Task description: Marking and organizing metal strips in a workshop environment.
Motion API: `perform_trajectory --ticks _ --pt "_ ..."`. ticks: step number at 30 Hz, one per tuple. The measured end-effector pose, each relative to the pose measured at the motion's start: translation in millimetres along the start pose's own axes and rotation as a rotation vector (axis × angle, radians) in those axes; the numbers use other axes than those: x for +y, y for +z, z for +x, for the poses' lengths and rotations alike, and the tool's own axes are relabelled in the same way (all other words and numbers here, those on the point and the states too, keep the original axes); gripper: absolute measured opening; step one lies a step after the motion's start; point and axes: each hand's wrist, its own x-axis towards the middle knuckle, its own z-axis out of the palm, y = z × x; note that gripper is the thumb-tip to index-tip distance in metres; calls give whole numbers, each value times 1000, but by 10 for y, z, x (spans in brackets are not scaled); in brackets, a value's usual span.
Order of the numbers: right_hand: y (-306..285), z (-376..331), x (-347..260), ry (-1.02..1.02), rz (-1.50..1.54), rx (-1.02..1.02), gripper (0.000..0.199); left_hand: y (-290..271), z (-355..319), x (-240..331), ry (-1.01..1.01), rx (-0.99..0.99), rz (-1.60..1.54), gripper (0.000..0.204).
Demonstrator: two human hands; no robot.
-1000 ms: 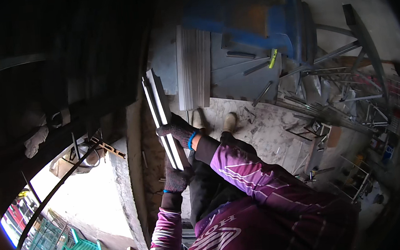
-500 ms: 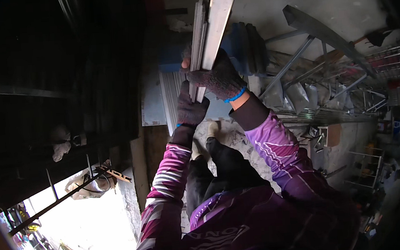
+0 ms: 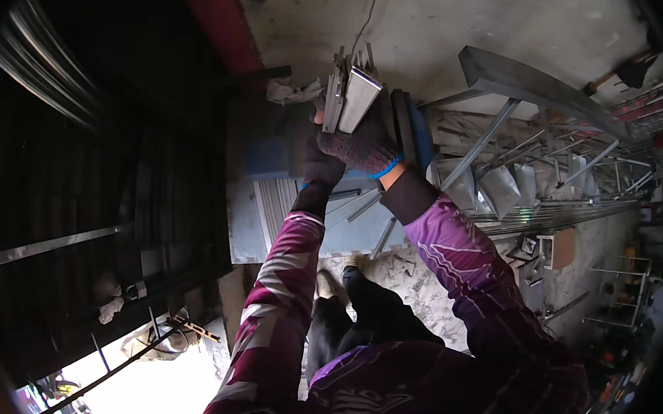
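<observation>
In dark knitted work gloves, both my hands are together around a small bundle of metal bars beyond the near edge of a grey-blue worktable [image 3: 244, 233]. A wide, pale rectangular bar [image 3: 359, 102] lies on the right of the bundle, and thinner grooved metal strips [image 3: 332, 106] lie along its left. My right hand [image 3: 363, 145] is wrapped round the bundle, a bare fingertip showing at the left. Against the lower left of the bundle my left hand [image 3: 320, 163] is closed, its fingers partly hidden. The bars point away from me, strongly foreshortened.
Long metal strips [image 3: 269, 208] lie side by side on the table, with loose short pieces [image 3: 381, 238] to their right. Blue material [image 3: 265, 159] is at the far left of the table. A welded metal frame [image 3: 524, 83] stands to the right, and dark racking [image 3: 54, 244] fills the left.
The bundle has tipped and now looks much shorter, its far end lower in the picture. Both hands have shifted slightly, and more of the table with its loose pieces shows.
</observation>
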Motion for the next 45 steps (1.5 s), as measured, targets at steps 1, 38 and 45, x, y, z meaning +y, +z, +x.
perform_trajectory --ticks 1,38,45 --pt "-18 -9 72 24 21 -42 48 18 2 -61 -25 9 4 53" --pt "-529 -3365 -367 557 614 1048 30 389 -2652 792 107 -1083 -218 42" --pt "-824 -3917 -1400 344 293 1249 31 490 -2765 1779 84 -1525 -284 25"
